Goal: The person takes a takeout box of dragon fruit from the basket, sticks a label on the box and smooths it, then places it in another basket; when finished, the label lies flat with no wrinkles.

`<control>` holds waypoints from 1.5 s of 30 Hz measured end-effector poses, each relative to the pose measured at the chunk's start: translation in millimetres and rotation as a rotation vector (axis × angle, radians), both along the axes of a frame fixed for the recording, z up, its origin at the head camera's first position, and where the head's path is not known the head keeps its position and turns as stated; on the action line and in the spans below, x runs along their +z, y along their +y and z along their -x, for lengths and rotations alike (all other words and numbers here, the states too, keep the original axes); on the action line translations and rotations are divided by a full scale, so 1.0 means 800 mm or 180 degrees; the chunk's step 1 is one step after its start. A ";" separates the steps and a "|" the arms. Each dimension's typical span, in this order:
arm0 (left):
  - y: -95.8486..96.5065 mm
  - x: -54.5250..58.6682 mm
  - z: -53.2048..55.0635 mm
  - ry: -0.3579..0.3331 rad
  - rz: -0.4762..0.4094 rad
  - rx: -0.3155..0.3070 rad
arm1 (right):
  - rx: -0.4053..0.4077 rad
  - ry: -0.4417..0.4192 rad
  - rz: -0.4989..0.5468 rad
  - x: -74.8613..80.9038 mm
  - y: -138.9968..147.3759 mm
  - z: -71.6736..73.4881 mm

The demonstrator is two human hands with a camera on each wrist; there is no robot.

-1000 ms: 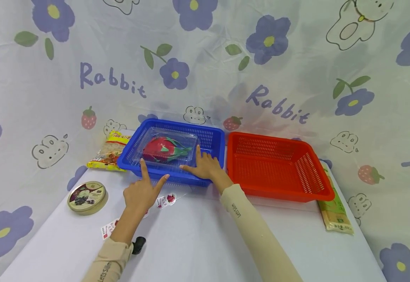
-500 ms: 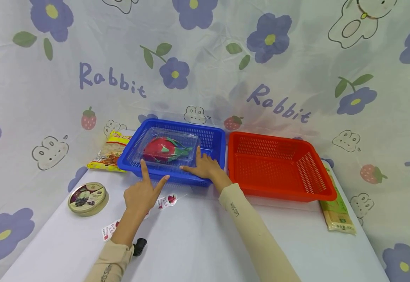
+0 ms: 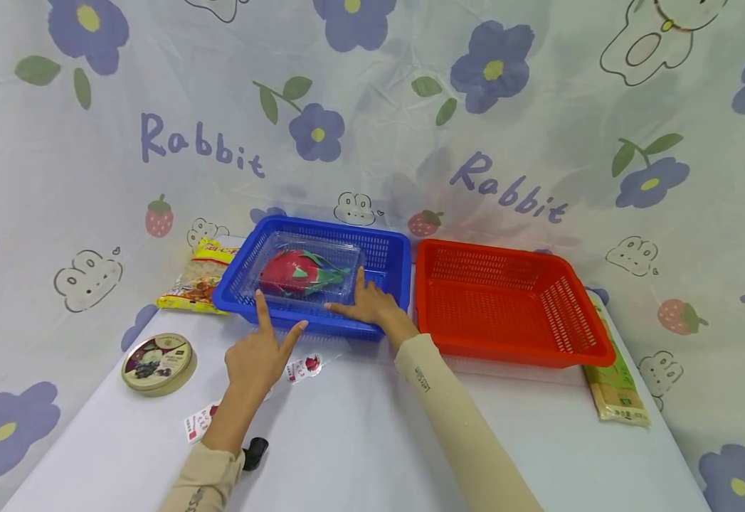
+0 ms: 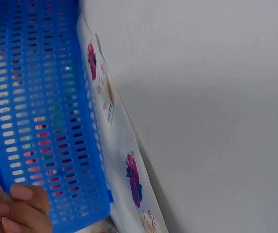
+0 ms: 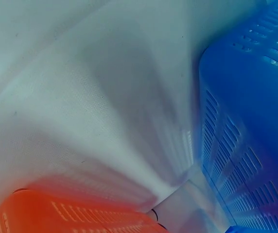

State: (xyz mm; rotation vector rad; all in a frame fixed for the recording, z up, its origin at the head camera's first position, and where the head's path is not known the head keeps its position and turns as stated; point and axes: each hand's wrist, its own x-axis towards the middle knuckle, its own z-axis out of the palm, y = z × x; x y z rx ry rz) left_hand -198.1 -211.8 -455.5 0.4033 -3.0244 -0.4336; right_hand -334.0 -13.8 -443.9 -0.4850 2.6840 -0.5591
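Observation:
A red and green dragon fruit [image 3: 294,272] lies inside a clear plastic box [image 3: 336,249] in the blue basket [image 3: 321,226]. My left hand [image 3: 252,360] is at the basket's front left. Its index finger points up over the rim towards the box and its thumb points right; the other fingers curl in beside the perforated wall [image 4: 46,97] in the left wrist view. Reaching over the front right rim, my right hand [image 3: 371,304] has its index finger at the box's right end and its thumb stretched left along the front. No fingers show in the right wrist view.
To the right stands a red basket [image 3: 494,348], with a green and tan packet [image 3: 617,395] beyond it. A yellow bag [image 3: 196,284] and a round tin [image 3: 157,363] are on the left. Dragon fruit stickers [image 3: 304,367] lie near the left forearm.
The head view has shifted slightly. Both hands stay at the blue basket in nearly the same pose, and the box has not visibly moved.

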 end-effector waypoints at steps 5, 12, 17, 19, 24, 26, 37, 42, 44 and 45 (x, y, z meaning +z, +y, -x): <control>0.001 0.000 -0.001 0.0017 0.0015 -0.0012 | -0.0001 -0.0049 0.0026 -0.002 0.000 0.000; 0.002 -0.004 0.000 0.0051 -0.0028 0.0004 | -0.0034 -0.0123 0.0048 0.000 0.001 -0.003; 0.002 -0.008 0.000 0.0076 -0.0065 0.0007 | -0.0115 -0.0236 0.0095 -0.001 0.001 -0.004; 0.002 -0.008 0.001 0.0079 -0.0055 0.0006 | -0.0138 -0.0266 0.0121 -0.003 0.001 -0.003; 0.002 -0.009 0.001 0.0063 -0.0036 -0.0006 | -0.0167 -0.0313 0.0156 -0.005 -0.001 -0.002; 0.002 -0.009 0.001 0.0073 -0.0031 -0.0008 | -0.0168 -0.0322 0.0167 -0.005 -0.001 -0.001; 0.001 -0.006 0.002 0.0072 -0.0042 0.0002 | -0.0105 -0.0298 0.0313 -0.005 -0.004 0.002; 0.001 -0.006 0.002 0.0126 -0.0048 -0.0001 | -0.0085 -0.0211 0.0310 -0.004 -0.007 0.004; 0.000 -0.007 0.002 0.0126 -0.0049 0.0001 | -0.0075 -0.0199 0.0324 -0.003 -0.008 0.004; 0.000 -0.007 0.002 0.0122 -0.0049 0.0005 | -0.0067 -0.0202 0.0331 -0.002 -0.008 0.004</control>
